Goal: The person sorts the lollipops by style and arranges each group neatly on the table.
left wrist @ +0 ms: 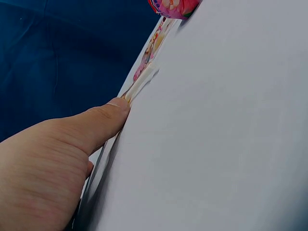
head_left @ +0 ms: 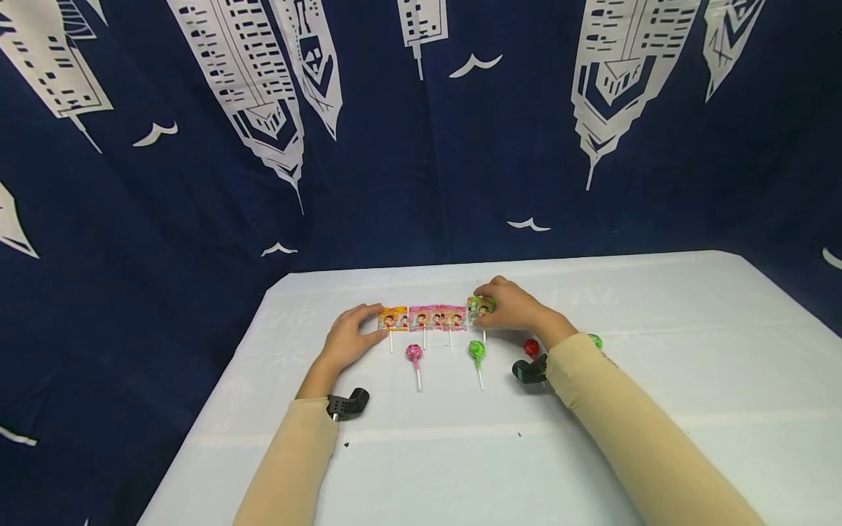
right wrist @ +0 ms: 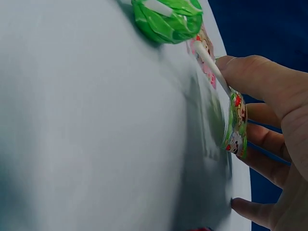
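Status: a row of flat wrapped lollipops is being laid out along the far part of the worktop (head_left: 658, 380).

Row, from the person's left: orange-wrapped lollipop (head_left: 392, 319), two pink-wrapped lollipops (head_left: 437, 318) touching side by side, then the green-wrapped lollipop (head_left: 479, 307) at the right end. All sticks point toward the person.

Left hand (head_left: 347, 337): fingers curved, thumb tip touching the orange wrapper edge per the left wrist view (left wrist: 143, 83); reads as steadying the row end rather than a firm pinch.

Right hand (head_left: 516, 307): thumb and fingers pinch the green-wrapped lollipop, wrapper tilted off the surface in the right wrist view (right wrist: 236, 126). Not yet flat, not yet aligned w/ the pink ones.

Second line, nearer the person, round-head type: pink ball lollipop (head_left: 414, 354), green ball lollipop (head_left: 476, 351), red ball lollipop (head_left: 531, 347), plus another green ball lollipop (head_left: 595, 340) partly hidden behind the right sleeve. Spacing uneven.

Est. progress: flat row approx. 3 of 4 placed; 4th in hand. Round-head line looks unsorted, likely remaining work.
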Tool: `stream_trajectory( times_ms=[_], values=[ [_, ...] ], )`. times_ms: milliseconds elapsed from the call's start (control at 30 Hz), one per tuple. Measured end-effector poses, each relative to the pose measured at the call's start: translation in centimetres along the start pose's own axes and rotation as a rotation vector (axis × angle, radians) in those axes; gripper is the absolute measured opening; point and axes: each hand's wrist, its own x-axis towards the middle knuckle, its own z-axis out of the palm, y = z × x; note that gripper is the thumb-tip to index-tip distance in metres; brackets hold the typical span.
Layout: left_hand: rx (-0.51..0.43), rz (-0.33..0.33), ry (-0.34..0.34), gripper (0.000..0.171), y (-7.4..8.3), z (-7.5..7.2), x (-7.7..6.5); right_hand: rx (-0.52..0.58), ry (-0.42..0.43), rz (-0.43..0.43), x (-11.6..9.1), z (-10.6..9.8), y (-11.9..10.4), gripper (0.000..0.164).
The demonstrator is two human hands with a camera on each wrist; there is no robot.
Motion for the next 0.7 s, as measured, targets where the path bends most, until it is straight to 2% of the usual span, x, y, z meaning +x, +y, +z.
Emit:
stream_trajectory(
  times_ms=[300, 500, 700],
  values=[
    [-0.007, -0.007, -0.008, 0.054, -0.06, 0.02, -0.16, -0.024, -0.054, 0.035, -0.03, 0.58, -0.92, 0.063],
    [-0.005, 0.010, 0.002, 0.055, -0.26, 0.08, 0.08, -0.061, -0.055, 0.020, -0.11, 0.65, -0.97, 0.062],
    [-0.010, 0.007, 0.002, 0.055, -0.25, 0.03, 0.12, -0.052, -0.058, 0.008, -0.25, 0.67, -0.91, 0.061]
  ],
)
